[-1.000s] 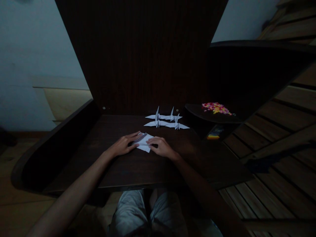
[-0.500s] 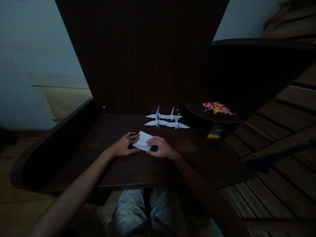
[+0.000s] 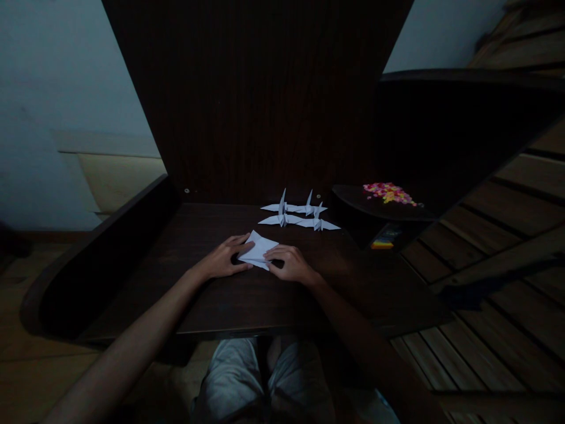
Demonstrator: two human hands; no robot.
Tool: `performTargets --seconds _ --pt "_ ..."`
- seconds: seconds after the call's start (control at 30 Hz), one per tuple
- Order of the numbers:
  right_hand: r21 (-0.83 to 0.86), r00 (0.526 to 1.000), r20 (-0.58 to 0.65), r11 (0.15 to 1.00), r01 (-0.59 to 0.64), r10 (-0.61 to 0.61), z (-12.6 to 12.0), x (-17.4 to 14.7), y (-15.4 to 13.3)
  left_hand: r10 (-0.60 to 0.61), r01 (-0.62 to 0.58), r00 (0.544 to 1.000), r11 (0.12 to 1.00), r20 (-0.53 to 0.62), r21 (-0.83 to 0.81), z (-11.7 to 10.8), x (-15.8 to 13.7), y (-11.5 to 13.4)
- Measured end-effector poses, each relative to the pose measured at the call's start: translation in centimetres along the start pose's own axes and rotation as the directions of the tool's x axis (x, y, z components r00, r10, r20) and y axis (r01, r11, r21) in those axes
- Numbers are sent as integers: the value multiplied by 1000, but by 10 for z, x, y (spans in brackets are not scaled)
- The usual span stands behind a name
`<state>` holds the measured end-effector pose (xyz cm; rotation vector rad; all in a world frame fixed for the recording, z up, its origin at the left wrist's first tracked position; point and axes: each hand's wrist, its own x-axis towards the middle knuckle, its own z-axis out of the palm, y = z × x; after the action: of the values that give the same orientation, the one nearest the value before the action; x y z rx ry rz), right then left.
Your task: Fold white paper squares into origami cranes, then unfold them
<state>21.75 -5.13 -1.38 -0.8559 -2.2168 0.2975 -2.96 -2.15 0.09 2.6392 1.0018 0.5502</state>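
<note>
A partly folded sheet of white paper (image 3: pixel 257 250) lies on the dark wooden desk in front of me, with a point towards the back and creases across its lower part. My left hand (image 3: pixel 225 258) grips its left edge, fingers on top and thumb at the lower corner. At the right edge, my right hand (image 3: pixel 289 262) pinches the paper between thumb and fingers. The fingertips hide parts of both side corners. Just behind the sheet stand several white folded paper cranes (image 3: pixel 281 219) with wings spread, set close together in two rows.
On a small raised shelf (image 3: pixel 348 197) at the right sits a heap of tiny pink, red and yellow pieces (image 3: pixel 388 193). Under it is a box with a colourful strip (image 3: pixel 382 244). A dark side panel (image 3: pixel 101 259) borders the desk (image 3: pixel 220 309) on the left.
The paper's outline has changed: its back point is sharper and its right corner reaches further out. Both hands stay at its sides, with the right fingers slightly shifted. The cranes have not moved.
</note>
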Motion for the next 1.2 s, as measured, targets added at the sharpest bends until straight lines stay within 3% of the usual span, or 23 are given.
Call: performTargets --seconds 0.17,0.33,0.47,0.67,0.97,1.2 --pt "15 995 -57 997 -79 80 1 3 2 23 -28 998 993 -52 -111 1 2 7" --pt "42 979 -115 986 -163 167 2 6 3 18 -19 1000 993 -17 -118 3 2 9" --pt "194 947 -137 945 -263 291 7 9 5 56 -57 998 994 -12 -97 2 1 13" --pt "499 861 -131 783 -372 492 13 12 10 54 -55 998 997 -21 -60 3 0 16" --pt "678 774 -93 609 -412 627 8 19 16 167 -172 984 981 -58 -90 3 1 20" --pt "716 756 -134 590 -373 640 6 18 14 138 -138 990 987 -11 -80 3 2 20"
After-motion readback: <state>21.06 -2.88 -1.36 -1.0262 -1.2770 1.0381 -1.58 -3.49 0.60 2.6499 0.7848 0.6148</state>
